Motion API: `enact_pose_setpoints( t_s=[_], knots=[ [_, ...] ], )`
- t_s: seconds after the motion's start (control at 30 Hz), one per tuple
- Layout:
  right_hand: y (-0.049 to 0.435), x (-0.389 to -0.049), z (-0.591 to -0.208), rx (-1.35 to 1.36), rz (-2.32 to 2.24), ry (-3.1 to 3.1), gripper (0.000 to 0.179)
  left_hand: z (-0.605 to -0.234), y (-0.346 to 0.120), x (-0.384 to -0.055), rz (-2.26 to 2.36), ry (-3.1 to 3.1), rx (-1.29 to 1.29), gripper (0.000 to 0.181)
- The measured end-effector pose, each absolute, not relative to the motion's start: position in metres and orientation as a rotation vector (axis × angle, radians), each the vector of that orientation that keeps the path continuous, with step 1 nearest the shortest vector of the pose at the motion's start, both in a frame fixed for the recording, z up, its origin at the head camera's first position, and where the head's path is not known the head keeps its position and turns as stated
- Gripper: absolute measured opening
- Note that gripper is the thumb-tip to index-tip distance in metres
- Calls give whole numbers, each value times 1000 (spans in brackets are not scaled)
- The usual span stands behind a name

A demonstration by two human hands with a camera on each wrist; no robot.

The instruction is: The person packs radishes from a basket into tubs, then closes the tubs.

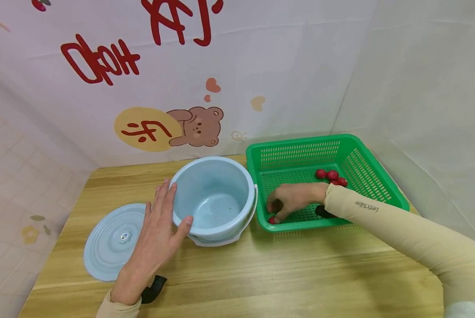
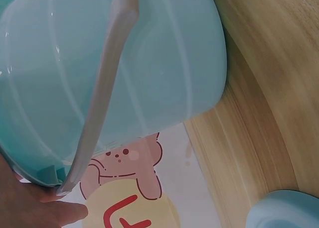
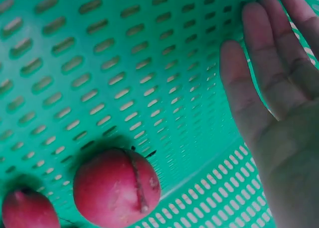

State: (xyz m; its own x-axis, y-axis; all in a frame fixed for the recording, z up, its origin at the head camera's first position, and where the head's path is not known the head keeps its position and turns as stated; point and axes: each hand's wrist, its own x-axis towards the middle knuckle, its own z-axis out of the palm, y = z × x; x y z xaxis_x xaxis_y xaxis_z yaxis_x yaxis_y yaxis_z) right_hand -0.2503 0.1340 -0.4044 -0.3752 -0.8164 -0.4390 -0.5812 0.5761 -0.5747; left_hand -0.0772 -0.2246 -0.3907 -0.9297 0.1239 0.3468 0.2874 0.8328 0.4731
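Note:
A light blue bucket (image 1: pixel 221 230) stands uncovered with its white handle (image 1: pixel 248 223) hanging down. My left hand (image 1: pixel 158 227) is at its left side, fingers extended and fingertips right at the rim. In the left wrist view the fingers (image 2: pixel 70 213) show beside the handle's joint. My right hand (image 1: pixel 295 198) reaches into the green basket (image 1: pixel 301 147), near a red radish (image 1: pixel 272 219) in the front left corner. The right wrist view shows its fingers (image 3: pixel 239 83) extended, with a large radish (image 3: pixel 117 188) and a smaller radish (image 3: pixel 30 210) beside them.
Several more radishes (image 1: pixel 332 176) lie together toward the basket's back right. The blue lid (image 1: pixel 110 240) is flat on the wooden table (image 1: pixel 237 282), left of the bucket. A printed white wall covering (image 1: pixel 301 66) rises behind.

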Motion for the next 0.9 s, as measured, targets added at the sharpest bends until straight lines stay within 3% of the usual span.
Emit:
enact_pose_setpoints(
  t_s=[0.5,0.9],
  knots=[
    [146,-263,-400,-1007,-652,1982,41,-390,-223,-78,-764,-2718,-305,82],
    [142,-265,-407,-1014,-627,2014,31,-390,-223,-78,-773,-2715,-307,82]
  ],
)
